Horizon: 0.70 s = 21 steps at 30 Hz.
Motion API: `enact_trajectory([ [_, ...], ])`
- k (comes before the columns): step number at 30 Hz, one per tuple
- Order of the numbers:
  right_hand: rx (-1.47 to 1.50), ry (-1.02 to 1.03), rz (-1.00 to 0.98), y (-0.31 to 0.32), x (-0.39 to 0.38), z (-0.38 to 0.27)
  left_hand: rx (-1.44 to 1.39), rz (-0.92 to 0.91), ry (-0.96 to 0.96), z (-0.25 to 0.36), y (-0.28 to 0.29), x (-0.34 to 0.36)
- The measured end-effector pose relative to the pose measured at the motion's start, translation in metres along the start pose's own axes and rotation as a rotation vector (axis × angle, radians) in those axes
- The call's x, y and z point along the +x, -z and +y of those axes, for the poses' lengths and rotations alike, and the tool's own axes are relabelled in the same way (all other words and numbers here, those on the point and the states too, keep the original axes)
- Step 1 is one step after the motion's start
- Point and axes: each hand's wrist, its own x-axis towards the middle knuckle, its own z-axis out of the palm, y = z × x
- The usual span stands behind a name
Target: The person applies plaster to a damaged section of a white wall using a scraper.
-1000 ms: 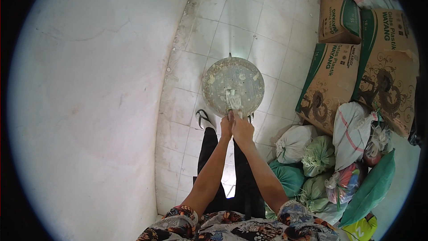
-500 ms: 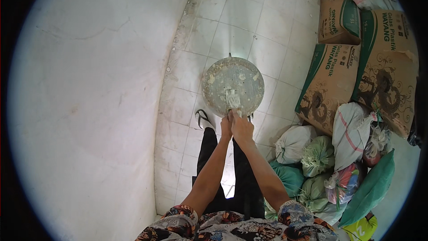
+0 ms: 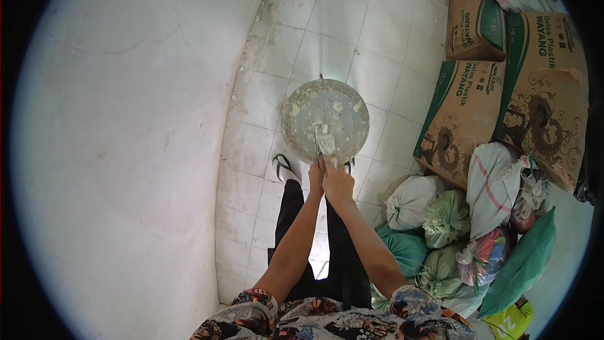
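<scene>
A round grey disc (image 3: 343, 104), like a stool top, sits in front of my feet, spotted with pale dried patches. What supports it underneath is hidden. Over its near part lies the pale-smeared blade of a putty knife (image 3: 326, 141), its handle covered by my fingers. My right hand (image 3: 338, 184) is closed around that handle. Pressed against it on the left, my left hand (image 3: 316, 179) is also closed, at a thin dark-edged strip beside the blade; whether this is a second scraper I cannot tell.
A white wall (image 3: 138, 151) runs along the left, with crumbs on the tiled floor (image 3: 390, 44) at its foot. Cardboard boxes (image 3: 462, 113) stand at the right. Below them are tied sacks (image 3: 415, 201) and a green bag (image 3: 522, 264). My sandalled foot (image 3: 285, 169) is beside the disc.
The whole view has shifted slightly, so the disc and both hands appear a little further left. The blade's angle over the disc has altered slightly; both hands keep their hold.
</scene>
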Motion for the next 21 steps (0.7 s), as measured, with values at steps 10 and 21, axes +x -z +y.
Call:
enact_trajectory([
  [10, -0.020, 0.071, 0.100, -0.009, -0.012, 0.014, 0.104, 0.129, -0.022, 0.028, 0.003, -0.020],
  [21, 0.013, 0.016, 0.038, 0.000, 0.011, -0.014, 0.084, 0.102, -0.083, 0.020, 0.004, -0.013],
])
